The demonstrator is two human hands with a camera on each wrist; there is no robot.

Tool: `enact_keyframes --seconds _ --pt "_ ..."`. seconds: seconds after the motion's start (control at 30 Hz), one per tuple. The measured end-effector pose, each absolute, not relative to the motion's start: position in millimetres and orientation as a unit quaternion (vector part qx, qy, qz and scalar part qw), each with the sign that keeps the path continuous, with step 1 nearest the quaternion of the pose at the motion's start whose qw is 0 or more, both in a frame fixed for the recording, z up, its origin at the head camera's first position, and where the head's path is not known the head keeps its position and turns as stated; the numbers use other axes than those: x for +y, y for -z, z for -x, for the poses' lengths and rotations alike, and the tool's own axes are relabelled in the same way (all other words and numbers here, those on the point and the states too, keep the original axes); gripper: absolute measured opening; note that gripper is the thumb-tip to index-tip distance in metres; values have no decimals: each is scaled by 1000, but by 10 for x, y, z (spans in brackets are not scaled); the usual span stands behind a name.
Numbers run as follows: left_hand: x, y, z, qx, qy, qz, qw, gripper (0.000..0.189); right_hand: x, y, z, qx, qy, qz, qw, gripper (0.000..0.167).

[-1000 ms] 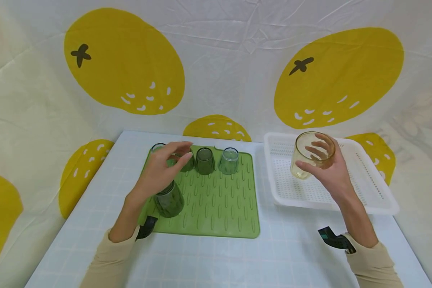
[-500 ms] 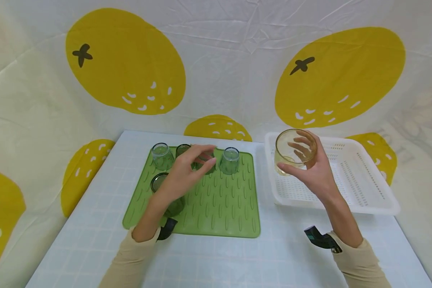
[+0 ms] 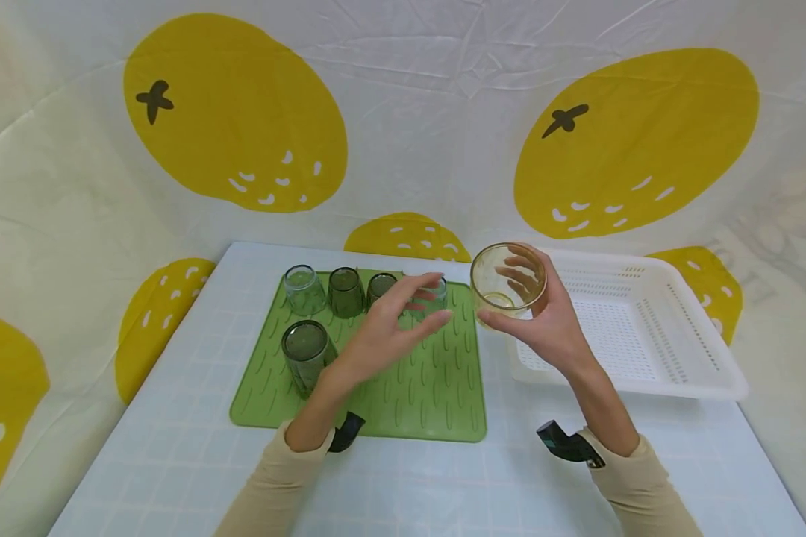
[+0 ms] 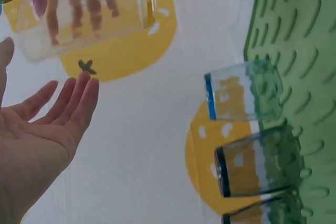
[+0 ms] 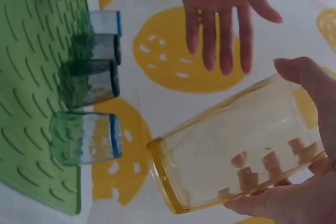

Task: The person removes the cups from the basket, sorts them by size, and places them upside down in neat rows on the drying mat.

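A pale amber glass tumbler (image 3: pixel 489 277) is held by my right hand (image 3: pixel 544 324), its wide rim facing up and the fingers wrapped round its far side. In the right wrist view the thumb and fingers press the tumbler (image 5: pixel 226 150) from opposite sides. My left hand (image 3: pixel 386 335) is raised over the green ribbed mat (image 3: pixel 436 403), thumb and fingers apart, nothing between them. Left wrist view: this left hand (image 4: pixel 47 135) is near the tumbler (image 4: pixel 105 11) but apart from it. Behind the left fingers, a bluish glass (image 3: pixel 433 298) is partly hidden.
Along the mat's back edge stand another bluish glass (image 3: pixel 304 291) and two dark grey glasses, one (image 3: pixel 345 292) fully seen, the other (image 3: pixel 381 285) partly covered. A larger grey glass (image 3: pixel 307 354) stands front left. A white perforated basket (image 3: pixel 705 365) sits at right.
My right hand has carried the amber tumbler left, from above the basket to beside the mat's right edge. My left hand has moved right, across the glasses, toward it.
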State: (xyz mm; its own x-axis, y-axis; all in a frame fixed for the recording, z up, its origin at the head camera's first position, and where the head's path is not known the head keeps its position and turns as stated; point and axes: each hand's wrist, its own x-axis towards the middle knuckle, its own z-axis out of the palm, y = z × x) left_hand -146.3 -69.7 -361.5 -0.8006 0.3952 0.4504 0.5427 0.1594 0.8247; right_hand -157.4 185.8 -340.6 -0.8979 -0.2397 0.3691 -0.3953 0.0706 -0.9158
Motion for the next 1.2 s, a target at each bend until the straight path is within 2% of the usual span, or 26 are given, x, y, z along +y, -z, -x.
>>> enact_keyframes --seconds 0.13,0.33,0.53,0.67,0.87,1.03,1.2 --pt "-586 3595 1435 -752 584 304 38 65 1763 3444 1576 -734 -636 -233 44 92" --pt "-480 3590 1428 -746 589 309 29 91 1657 3510 1556 -746 -622 -238 26 96" --pt "-405 3591 1421 -756 590 281 -23 107 1563 3579 1510 -746 -616 -252 -3 112" --pt "-343 3599 1413 -761 598 249 -20 105 1517 3633 1493 -723 -626 -291 -30 124" --pt "-278 3633 1410 -772 606 183 51 99 1449 3743 1486 -723 -628 -287 -35 126" --pt "-276 3671 1377 -754 630 166 80 92 1437 3839 1473 -761 -594 -258 -30 110" --pt "-319 3736 1353 -702 687 173 76 82 1461 3891 1467 -785 -562 -250 -70 90"
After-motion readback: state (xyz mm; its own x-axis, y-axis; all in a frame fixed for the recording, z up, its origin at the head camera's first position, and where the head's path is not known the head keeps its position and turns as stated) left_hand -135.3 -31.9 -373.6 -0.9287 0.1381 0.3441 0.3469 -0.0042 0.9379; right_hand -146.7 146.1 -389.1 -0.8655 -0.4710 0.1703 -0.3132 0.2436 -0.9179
